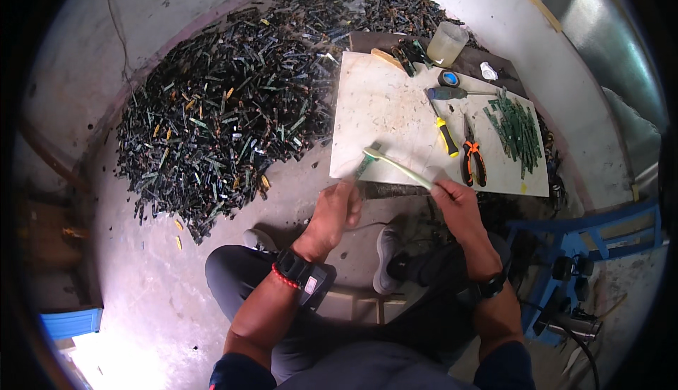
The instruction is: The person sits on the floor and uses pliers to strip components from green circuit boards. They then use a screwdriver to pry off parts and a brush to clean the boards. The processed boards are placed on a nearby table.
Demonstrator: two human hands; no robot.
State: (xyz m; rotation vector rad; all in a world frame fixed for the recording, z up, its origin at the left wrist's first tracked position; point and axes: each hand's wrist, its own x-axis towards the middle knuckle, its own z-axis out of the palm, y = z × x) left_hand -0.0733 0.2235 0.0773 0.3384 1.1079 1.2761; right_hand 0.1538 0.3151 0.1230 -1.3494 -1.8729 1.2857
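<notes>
My left hand (337, 210) pinches a narrow green strip (364, 167), which looks like a piece of circuit board, at the near edge of a white board (381, 100). From the right, my right hand (455, 199) grips a pale green toothbrush (404, 169) by its handle end. The brush's head lies against the upper part of the strip. Right of the brush, a yellow-and-black screwdriver (446, 136) and orange-handled pliers (472, 157) lie on the board. A heap of similar green strips (519, 132) sits at the board's right side.
A large pile of dark strips (233, 100) covers the floor to the left and behind. Along the board's far side are a cloudy plastic cup (448, 43), a tape roll (448, 78) and another screwdriver (448, 93). A blue chair (593, 238) stands at the right.
</notes>
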